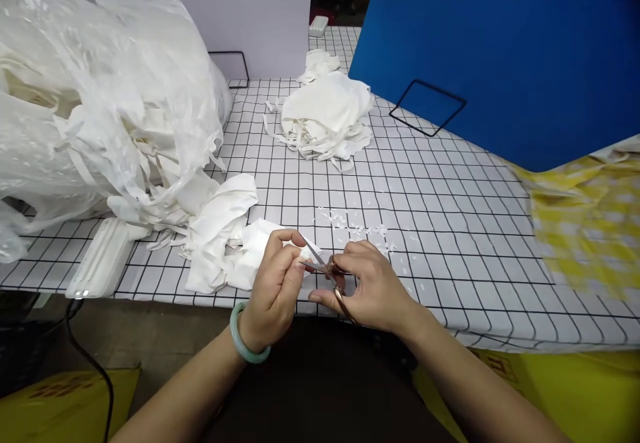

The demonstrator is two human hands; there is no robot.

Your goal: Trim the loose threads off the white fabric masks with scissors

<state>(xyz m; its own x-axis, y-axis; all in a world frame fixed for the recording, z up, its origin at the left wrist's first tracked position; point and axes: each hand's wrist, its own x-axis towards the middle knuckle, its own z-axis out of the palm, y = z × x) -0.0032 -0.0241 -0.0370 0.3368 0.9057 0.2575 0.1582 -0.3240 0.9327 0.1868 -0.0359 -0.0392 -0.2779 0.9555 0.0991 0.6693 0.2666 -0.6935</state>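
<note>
I have the left hand (275,286) clamped by thumb and fingertips on the edge of a white cloth piece (257,246), which trails away to that hand's left onto the worktop (460,223). My right hand (373,283) is clamped on the copper-coloured handles of a pair of scissors (336,275); the blades point at the left hand's fingertips and stand apart, with a bit of white showing between them. A pale green bangle (244,345) circles the wrist just behind the left hand.

To the left of the left hand I see crumpled white cloth (220,220), and past it a big clear plastic bag (130,36) stuffed with more white material. Nearer the worktop's front edge on that side lies a white power strip (103,256), its black cable (89,356) hanging down. Just beyond the two hands, small white snippets (367,231) are scattered over the black grid lines. Further out, ahead of both hands, sits a pile of white pieces (327,110) with loose strips at its near side.

Beyond the right hand and to its right, I see a blue panel (500,50) with a black wire frame (441,90) against it, and a yellow checked cloth (590,210) well off to that hand's right.
</note>
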